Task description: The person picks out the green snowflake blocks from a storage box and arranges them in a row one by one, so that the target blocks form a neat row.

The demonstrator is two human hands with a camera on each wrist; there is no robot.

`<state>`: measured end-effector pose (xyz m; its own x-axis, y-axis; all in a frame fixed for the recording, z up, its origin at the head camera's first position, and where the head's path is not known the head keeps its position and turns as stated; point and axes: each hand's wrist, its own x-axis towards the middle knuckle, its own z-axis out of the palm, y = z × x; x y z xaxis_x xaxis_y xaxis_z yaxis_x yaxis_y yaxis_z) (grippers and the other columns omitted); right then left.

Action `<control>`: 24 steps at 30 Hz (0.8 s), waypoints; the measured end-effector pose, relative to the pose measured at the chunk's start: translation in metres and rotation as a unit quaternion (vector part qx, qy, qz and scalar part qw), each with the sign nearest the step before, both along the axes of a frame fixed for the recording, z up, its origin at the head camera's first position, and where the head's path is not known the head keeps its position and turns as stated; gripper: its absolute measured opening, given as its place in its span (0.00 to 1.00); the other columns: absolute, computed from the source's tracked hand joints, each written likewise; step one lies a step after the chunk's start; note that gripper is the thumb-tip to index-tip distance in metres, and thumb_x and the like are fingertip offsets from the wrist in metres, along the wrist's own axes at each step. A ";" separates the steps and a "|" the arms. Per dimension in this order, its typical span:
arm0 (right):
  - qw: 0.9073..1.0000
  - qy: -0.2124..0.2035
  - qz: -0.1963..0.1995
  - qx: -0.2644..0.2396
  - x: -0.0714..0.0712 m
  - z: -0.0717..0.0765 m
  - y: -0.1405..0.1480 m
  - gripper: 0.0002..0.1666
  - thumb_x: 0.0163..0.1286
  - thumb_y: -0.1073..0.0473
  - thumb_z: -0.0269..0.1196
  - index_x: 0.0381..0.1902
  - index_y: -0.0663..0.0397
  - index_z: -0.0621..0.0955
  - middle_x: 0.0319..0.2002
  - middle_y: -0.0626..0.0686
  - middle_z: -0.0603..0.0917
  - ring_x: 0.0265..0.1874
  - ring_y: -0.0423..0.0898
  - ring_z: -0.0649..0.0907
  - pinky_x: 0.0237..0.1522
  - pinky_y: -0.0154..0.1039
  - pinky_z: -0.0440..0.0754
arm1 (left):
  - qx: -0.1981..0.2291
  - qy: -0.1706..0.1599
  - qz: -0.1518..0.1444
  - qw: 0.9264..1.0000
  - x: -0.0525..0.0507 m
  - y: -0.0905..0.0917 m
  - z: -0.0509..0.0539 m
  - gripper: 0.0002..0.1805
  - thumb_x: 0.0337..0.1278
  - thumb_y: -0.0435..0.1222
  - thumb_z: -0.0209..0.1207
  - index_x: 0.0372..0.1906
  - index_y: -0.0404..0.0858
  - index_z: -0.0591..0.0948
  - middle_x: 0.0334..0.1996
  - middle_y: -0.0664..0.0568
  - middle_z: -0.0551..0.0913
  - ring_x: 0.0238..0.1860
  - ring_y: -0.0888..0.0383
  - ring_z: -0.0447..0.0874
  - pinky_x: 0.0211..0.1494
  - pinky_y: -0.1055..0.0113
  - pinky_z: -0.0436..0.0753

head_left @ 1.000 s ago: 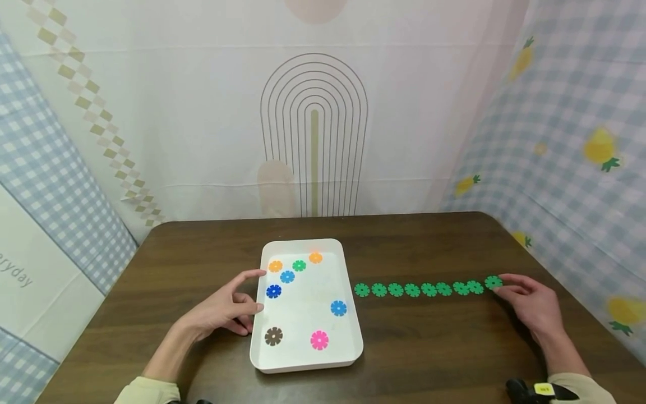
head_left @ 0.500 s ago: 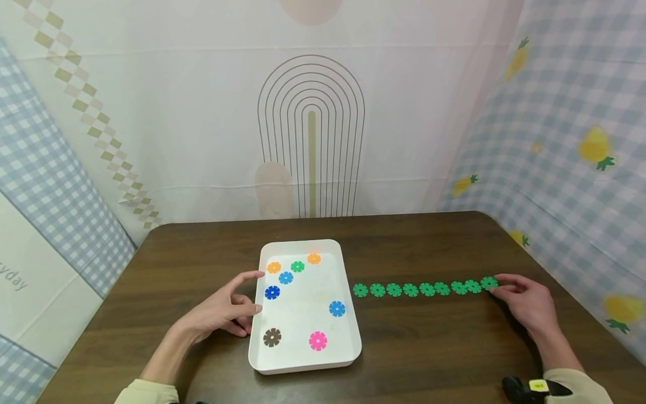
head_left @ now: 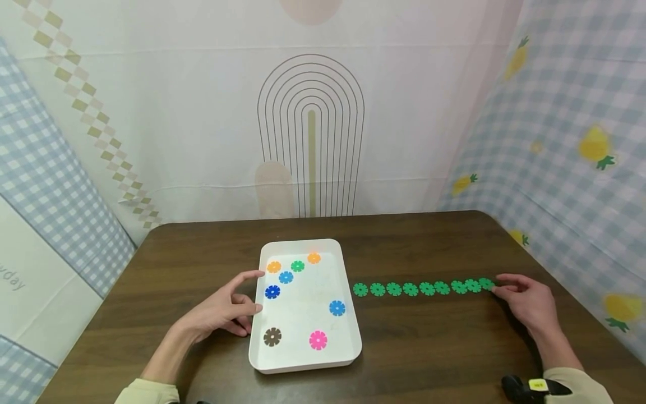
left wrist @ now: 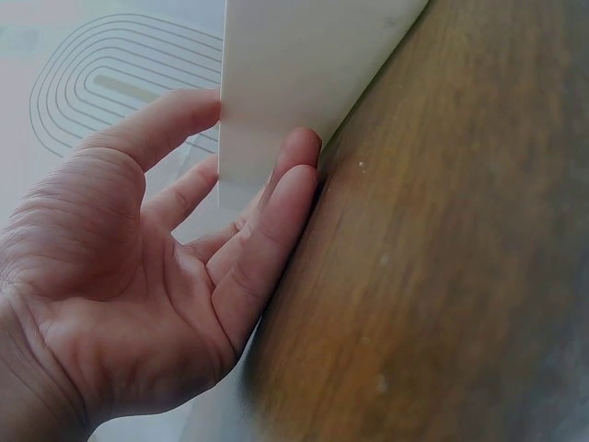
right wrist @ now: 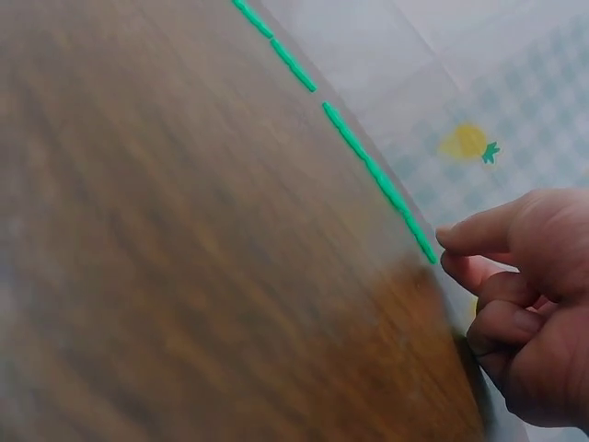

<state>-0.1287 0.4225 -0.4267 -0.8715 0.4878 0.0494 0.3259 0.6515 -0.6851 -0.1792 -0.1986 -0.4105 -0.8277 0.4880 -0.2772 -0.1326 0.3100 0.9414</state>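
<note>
Several green snowflake discs [head_left: 393,289] lie flat in a row to the right of the white tray [head_left: 303,359]. At the row's right end, the last green disc [head_left: 485,284] meets its neighbour. My right hand [head_left: 531,303] is just beside that disc; the thumb tip is at its edge and the index finger stands off it. In the right wrist view, the fingertips [right wrist: 447,236] are near the row's end, with nothing between them. My left hand [head_left: 222,308] holds the tray's left side, thumb and index tips at the rim [left wrist: 221,138], other fingers along the outer wall.
Inside the tray lie loose discs: orange [head_left: 274,267], green [head_left: 298,266], light blue [head_left: 337,308], dark blue [head_left: 272,292], brown [head_left: 272,336] and pink [head_left: 318,340]. The brown wooden table [head_left: 429,348] reaches back to a patterned cloth [head_left: 227,140].
The last green disc has moved left, against the row's end. My right fingers, which pinched it, have come off it. The left hand and tray stay put.
</note>
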 end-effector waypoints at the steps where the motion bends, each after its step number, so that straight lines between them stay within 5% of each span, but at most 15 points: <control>1: 1.000 0.001 0.002 0.001 0.000 0.001 -0.001 0.26 0.75 0.53 0.67 0.62 0.67 0.82 0.40 0.56 0.89 0.35 0.40 0.78 0.30 0.31 0.74 | 0.002 0.000 0.000 1.000 0.000 0.000 0.000 0.46 0.70 0.39 0.67 0.83 0.50 0.54 0.34 0.47 0.83 0.30 0.55 0.85 0.36 0.59 0.90; 7: 0.999 0.035 0.000 0.001 -0.002 0.018 -0.010 0.29 0.76 0.46 0.67 0.62 0.63 0.83 0.34 0.38 0.85 0.30 0.28 0.75 0.28 0.31 0.76 | 0.009 -0.001 -0.005 1.000 0.001 -0.001 -0.001 0.46 0.70 0.40 0.67 0.84 0.49 0.54 0.33 0.47 0.83 0.30 0.55 0.86 0.35 0.59 0.90; 12: 0.994 0.095 0.046 -0.013 -0.009 0.042 -0.033 0.24 0.74 0.43 0.69 0.56 0.54 0.86 0.32 0.25 0.79 0.33 0.25 0.77 0.29 0.29 0.77 | 0.010 0.001 -0.002 1.000 0.000 0.000 0.000 0.45 0.70 0.39 0.68 0.83 0.49 0.55 0.33 0.47 0.84 0.29 0.55 0.86 0.35 0.59 0.90; 16: 0.987 0.124 0.095 -0.032 -0.018 0.062 -0.058 0.18 0.73 0.43 0.70 0.53 0.46 0.87 0.33 0.24 0.80 0.35 0.25 0.79 0.31 0.28 0.79 | 0.007 0.001 0.000 1.000 0.000 0.001 0.000 0.45 0.70 0.39 0.67 0.83 0.50 0.55 0.34 0.47 0.84 0.29 0.55 0.86 0.35 0.59 0.90; 24: 0.972 0.140 0.184 -0.048 -0.037 0.098 -0.119 0.18 0.73 0.47 0.71 0.54 0.49 0.87 0.38 0.32 0.81 0.38 0.31 0.80 0.31 0.31 0.79 | 0.011 -0.001 0.005 1.000 0.001 0.001 0.000 0.45 0.70 0.39 0.67 0.83 0.50 0.55 0.34 0.46 0.84 0.29 0.55 0.86 0.34 0.59 0.90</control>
<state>-0.1658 0.3039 -0.3285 -0.9469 0.1602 0.2786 -0.1243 0.6169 -0.7772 -0.1782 -0.1979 -0.4106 -0.8325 0.4849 -0.2680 -0.1372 0.2884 0.9477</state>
